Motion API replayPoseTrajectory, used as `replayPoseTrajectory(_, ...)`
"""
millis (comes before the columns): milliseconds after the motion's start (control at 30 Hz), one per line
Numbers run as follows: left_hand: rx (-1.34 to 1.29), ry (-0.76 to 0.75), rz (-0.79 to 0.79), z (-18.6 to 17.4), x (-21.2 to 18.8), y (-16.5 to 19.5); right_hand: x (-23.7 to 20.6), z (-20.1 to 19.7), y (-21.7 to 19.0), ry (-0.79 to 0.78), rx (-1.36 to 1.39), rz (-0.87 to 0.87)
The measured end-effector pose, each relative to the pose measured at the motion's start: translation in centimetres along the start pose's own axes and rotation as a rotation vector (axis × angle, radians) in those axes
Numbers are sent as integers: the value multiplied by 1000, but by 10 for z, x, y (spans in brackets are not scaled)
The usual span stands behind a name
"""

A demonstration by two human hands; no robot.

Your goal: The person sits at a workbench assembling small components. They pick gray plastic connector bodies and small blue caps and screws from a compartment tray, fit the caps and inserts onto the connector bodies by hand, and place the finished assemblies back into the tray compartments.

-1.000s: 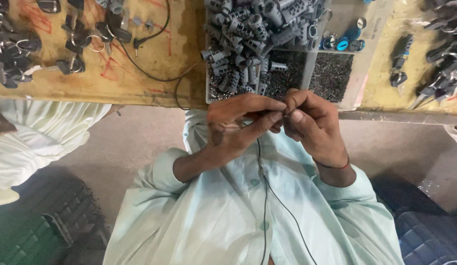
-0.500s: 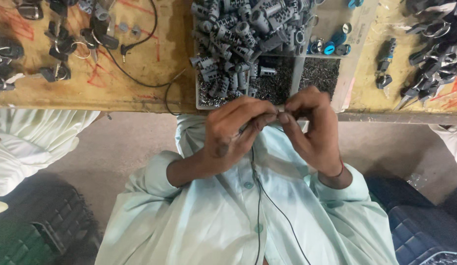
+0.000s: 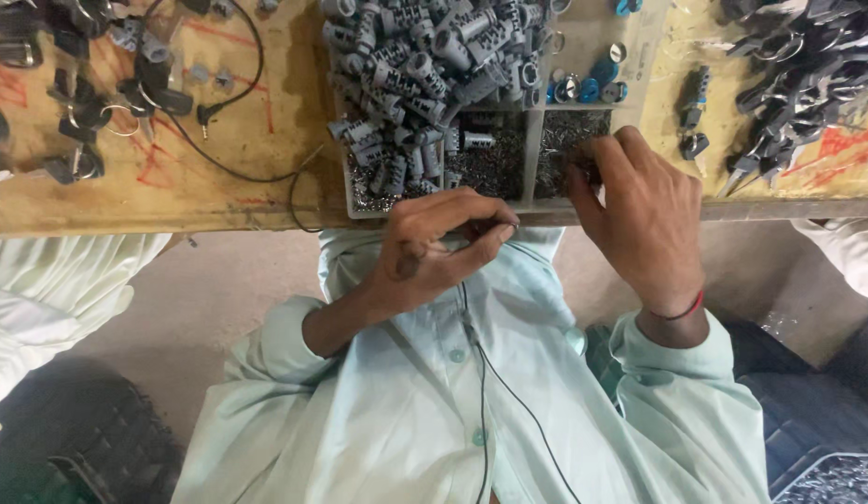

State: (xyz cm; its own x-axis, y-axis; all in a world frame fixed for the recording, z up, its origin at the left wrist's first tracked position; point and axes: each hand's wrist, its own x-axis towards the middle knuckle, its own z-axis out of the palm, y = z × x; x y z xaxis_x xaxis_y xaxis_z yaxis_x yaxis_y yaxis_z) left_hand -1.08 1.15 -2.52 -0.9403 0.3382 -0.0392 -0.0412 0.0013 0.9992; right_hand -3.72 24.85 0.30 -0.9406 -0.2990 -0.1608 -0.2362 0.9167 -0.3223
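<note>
Your left hand (image 3: 434, 252) sits just in front of the near edge of the worn wooden workbench (image 3: 256, 140), over your pale green button shirt (image 3: 424, 411). Its fingers are curled in tight, pinching a small dark part (image 3: 508, 227) between thumb and fingertips; the part is mostly hidden, so you cannot tell its long axis, only that its visible tip points right, towards your other hand.

Your right hand (image 3: 644, 219) reaches over the bench edge into the right near compartment of the divided plastic tray (image 3: 532, 159), fingertips bunched narrowly down among the tiny metal pins (image 3: 564, 140) lying there. Whether it has one pinched is hidden by the fingers.

The left part of the tray is heaped with grey ribbed lock cylinders (image 3: 424, 65). They lie every way, but many at the near side have their long axes running far-to-near. One cylinder (image 3: 478, 140) lies alone on the pins in the middle compartment, long axis left to right.

Far right in the tray sit small blue and silver caps (image 3: 588, 89). A thin black cable (image 3: 219, 140) loops across the bench on the left and drops over the near edge. Dark keys on rings (image 3: 79, 103) spread along the far left; more dark metal pieces (image 3: 788, 84) crowd the far right.

Between your two hands the near tray rim is uncovered, and open floor shows to the left of your left forearm.
</note>
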Motion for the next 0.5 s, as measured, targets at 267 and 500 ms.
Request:
replayPoseTrajectory(267, -113, 55, -76, 8, -5, -6, -9, -5, -35, 128, 1265, 138)
replayPoseTrajectory(500, -682, -38, -383, 12, -6, -6, -34, 38, -42, 396, 826, -125)
